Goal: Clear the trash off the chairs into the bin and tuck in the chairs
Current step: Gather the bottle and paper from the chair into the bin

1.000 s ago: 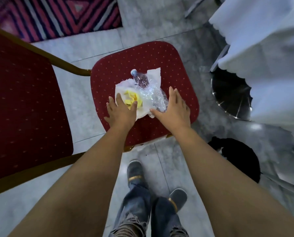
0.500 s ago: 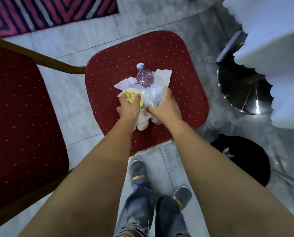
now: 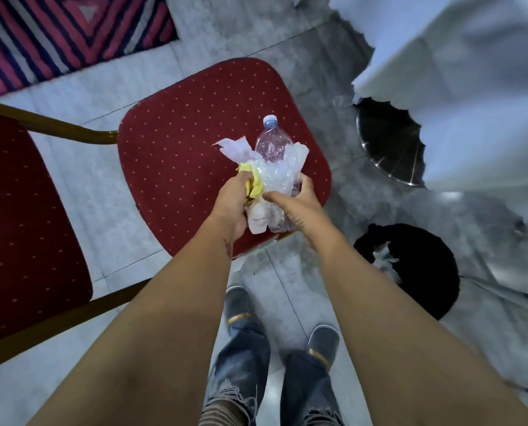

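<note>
A bundle of trash is held just above the red dotted chair seat [image 3: 179, 142]: a clear plastic bottle [image 3: 270, 142] with a pale blue cap, white tissue [image 3: 236, 149], crinkled clear wrap and a yellow scrap [image 3: 255, 182]. My left hand [image 3: 235, 204] is closed on the yellow scrap and tissue at the bundle's left. On the right side, my right hand [image 3: 293, 204] grips the bottle's lower body and the wrap. A black bin [image 3: 419, 272] with some white trash inside stands on the floor to the right of the chair.
A second red chair [image 3: 26, 226] with a gold frame fills the left side. A table with a white cloth [image 3: 471, 87] and a shiny metal base [image 3: 391, 149] stands at the right. A pink striped rug [image 3: 56, 32] lies at the far left. My feet are on the grey tile floor.
Both hands went from resting beside the trash to closing round it, and the bundle has been gathered and lifted off the seat towards me.
</note>
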`<state>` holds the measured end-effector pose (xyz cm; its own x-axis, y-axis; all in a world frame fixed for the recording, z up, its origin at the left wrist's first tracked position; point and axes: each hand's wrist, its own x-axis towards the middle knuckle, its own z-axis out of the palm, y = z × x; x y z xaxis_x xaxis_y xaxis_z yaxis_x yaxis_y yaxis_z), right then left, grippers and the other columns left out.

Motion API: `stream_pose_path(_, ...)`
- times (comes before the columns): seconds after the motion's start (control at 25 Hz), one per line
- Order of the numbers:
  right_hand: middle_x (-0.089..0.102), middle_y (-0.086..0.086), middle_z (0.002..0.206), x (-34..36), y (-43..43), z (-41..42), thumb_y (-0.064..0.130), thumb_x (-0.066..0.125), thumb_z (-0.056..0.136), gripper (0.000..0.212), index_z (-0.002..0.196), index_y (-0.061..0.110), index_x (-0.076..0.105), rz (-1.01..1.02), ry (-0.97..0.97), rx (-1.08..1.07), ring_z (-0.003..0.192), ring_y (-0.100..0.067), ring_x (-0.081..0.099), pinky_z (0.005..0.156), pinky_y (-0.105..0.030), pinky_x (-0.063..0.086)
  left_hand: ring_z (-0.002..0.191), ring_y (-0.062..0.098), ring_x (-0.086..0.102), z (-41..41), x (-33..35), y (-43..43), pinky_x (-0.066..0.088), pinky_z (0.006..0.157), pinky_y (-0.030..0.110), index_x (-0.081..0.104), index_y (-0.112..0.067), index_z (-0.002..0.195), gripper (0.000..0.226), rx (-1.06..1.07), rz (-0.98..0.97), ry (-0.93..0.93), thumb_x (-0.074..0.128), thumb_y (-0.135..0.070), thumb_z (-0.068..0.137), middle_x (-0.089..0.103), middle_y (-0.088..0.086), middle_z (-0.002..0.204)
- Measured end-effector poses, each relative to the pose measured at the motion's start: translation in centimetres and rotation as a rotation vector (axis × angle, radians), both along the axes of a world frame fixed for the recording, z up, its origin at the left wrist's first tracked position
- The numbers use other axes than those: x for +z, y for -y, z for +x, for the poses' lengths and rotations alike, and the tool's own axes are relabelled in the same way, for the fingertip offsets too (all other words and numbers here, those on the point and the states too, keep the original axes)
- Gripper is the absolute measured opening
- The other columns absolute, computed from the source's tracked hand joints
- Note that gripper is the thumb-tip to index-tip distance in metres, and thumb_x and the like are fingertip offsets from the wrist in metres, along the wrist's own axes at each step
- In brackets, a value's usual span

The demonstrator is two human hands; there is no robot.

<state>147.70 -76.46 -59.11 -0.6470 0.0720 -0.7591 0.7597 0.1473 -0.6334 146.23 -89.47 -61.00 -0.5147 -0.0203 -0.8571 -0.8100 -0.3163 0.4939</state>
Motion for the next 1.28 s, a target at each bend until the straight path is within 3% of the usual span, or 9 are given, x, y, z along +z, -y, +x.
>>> stream_pose_path(0.16, 0.051, 0.005, 0.133, 1.5, -6.3, 4.2, 0.028, 0.077, 0.08, 0.088, 0.149, 0.029, 0.023, -0.015, -0.009, -0.113, 0.097, -0.007, 0.056, 0.058, -0.025, 0.05, 0.085, 0.022, 0.064, 2.5, 0.9, -6.7, 0.049, 0.1, 0.043, 0.069, -0.011, 0.099, 0.028, -0.115, -0.004, -0.009, 0.056, -0.033, 0.087, 0.068, 0.006, 0.091)
stream_pose_path(0.28, 0.054, 0.004, 0.135, 1.7, -11.8, 8.2, 0.027, 0.078, 0.08, 0.085, 0.148, 0.028, 0.026, -0.009, -0.002, -0.205, 0.103, -0.013, 0.058, 0.071, -0.032, 0.054, 0.049, 0.011, 0.061, 5.5, 1.5, -12.4, 0.054, 0.061, 0.023, 0.063, -0.016, 0.081, 0.022, -0.185, 0.016, 0.036, 0.053, -0.03, 0.094, 0.064, -0.003, 0.057)
stream_pose_path(0.36, 0.056, 0.003, 0.133, 1.4, -16.0, 11.6, 0.024, 0.078, 0.08, 0.082, 0.146, 0.026, 0.029, 0.002, 0.009, -0.269, 0.106, -0.016, 0.06, 0.074, -0.034, 0.053, 0.043, 0.009, 0.061, 8.3, 1.5, -16.9, 0.05, 0.05, 0.019, 0.063, -0.018, 0.084, 0.027, -0.239, 0.042, 0.103, 0.05, -0.037, 0.097, 0.065, -0.005, 0.052)
stream_pose_path(0.52, 0.055, 0.001, 0.131, 0.1, -24.3, 18.7, 0.023, 0.076, 0.083, 0.076, 0.143, 0.023, 0.032, 0.039, 0.043, -0.352, 0.108, -0.017, 0.058, 0.062, -0.025, 0.052, 0.094, 0.024, 0.072, 14.0, -0.8, -26.0, 0.054, 0.092, 0.043, 0.066, -0.018, 0.12, 0.059, -0.358, 0.055, 0.144, 0.053, -0.062, 0.084, 0.076, 0.004, 0.1)
stream_pose_path(0.68, 0.05, 0.0, 0.13, -2.4, -30.2, 23.4, 0.023, 0.076, 0.084, 0.074, 0.144, 0.02, 0.032, 0.061, 0.102, -0.424, 0.107, -0.019, 0.054, 0.058, -0.025, 0.046, 0.082, 0.026, 0.069, 17.8, -3.2, -32.1, 0.056, 0.075, 0.035, 0.063, -0.016, 0.12, 0.061, -0.472, -0.017, 0.183, 0.047, -0.065, 0.087, 0.072, 0.008, 0.101)
stream_pose_path(0.84, 0.05, -0.004, 0.137, -6.2, -33.8, 26.1, 0.033, 0.079, 0.079, 0.082, 0.145, 0.02, 0.032, 0.074, 0.167, -0.424, 0.113, -0.023, 0.056, 0.074, -0.034, 0.053, 0.101, 0.033, 0.064, 19.8, -8.3, -35.2, 0.054, 0.082, 0.048, 0.044, -0.024, 0.138, 0.088, -0.57, -0.112, 0.228, 0.047, -0.075, 0.066, 0.062, 0.013, 0.128)
stream_pose_path(0.96, 0.042, -0.006, 0.147, -9.1, -35.4, 26.4, 0.044, 0.081, 0.073, 0.101, 0.152, 0.019, 0.023, 0.088, 0.207, -0.412, 0.123, -0.028, 0.053, 0.085, -0.044, 0.057, 0.109, 0.036, 0.061, 19.9, -10.6, -36.5, 0.052, 0.085, 0.056, 0.041, -0.026, 0.141, 0.092, -0.586, -0.153, 0.264, 0.044, -0.074, 0.062, 0.06, 0.013, 0.129)
stream_pose_path(1.12, 0.039, -0.009, 0.152, -12.5, -36.8, 24.5, 0.06, 0.074, 0.066, 0.113, 0.156, 0.022, 0.016, 0.091, 0.233, -0.35, 0.128, -0.035, 0.052, 0.103, -0.05, 0.048, 0.104, 0.033, 0.063, 18.4, -12.1, -37.6, 0.054, 0.087, 0.052, 0.041, -0.026, 0.141, 0.076, -0.622, -0.195, 0.245, 0.041, -0.069, 0.079, 0.063, 0.01, 0.123)
stream_pose_path(1.28, 0.029, -0.006, 0.159, -14.6, -38.1, 22.9, 0.052, 0.062, 0.087, 0.09, 0.157, 0.021, 0.014, 0.079, 0.228, -0.328, 0.141, -0.029, 0.037, 0.11, -0.04, 0.035, 0.124, 0.031, 0.053, 16.9, -12.7, -37.8, 0.045, 0.101, 0.046, 0.036, -0.027, 0.148, 0.066, -0.664, -0.197, 0.257, 0.037, -0.064, 0.094, 0.05, 0.006, 0.143)
